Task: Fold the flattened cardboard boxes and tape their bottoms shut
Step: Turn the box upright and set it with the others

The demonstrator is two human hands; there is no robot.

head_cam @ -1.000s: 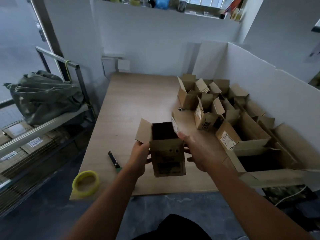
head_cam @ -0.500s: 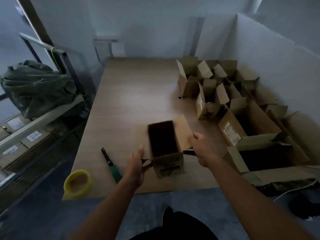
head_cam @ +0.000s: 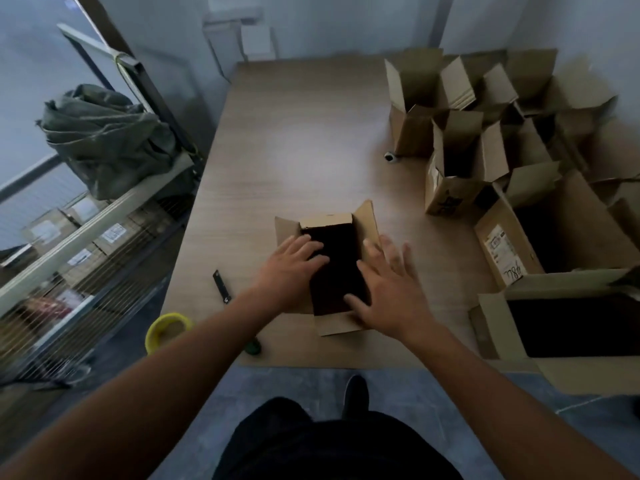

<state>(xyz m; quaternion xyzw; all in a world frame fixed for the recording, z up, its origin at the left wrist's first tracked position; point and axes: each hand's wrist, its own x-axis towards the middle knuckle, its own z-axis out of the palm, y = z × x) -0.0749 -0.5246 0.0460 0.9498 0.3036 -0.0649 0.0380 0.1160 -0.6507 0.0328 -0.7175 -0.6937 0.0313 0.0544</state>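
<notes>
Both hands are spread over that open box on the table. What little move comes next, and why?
Probably fold the side flaps inward over the opening. The box stands open end up with its flaps spread, and the left hand and right hand lie flat-fingered at its two sides. The yellow tape roll sits untouched near the edge of the table.

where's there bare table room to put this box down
Widest bare patch: the far-left half of the table, from the box you're folding back to the wall, left of the open boxes. A narrower strip lies between the right hand and the labelled box. Crowded: the right side with boxes, the near-left corner with cutter and tape roll.
</notes>
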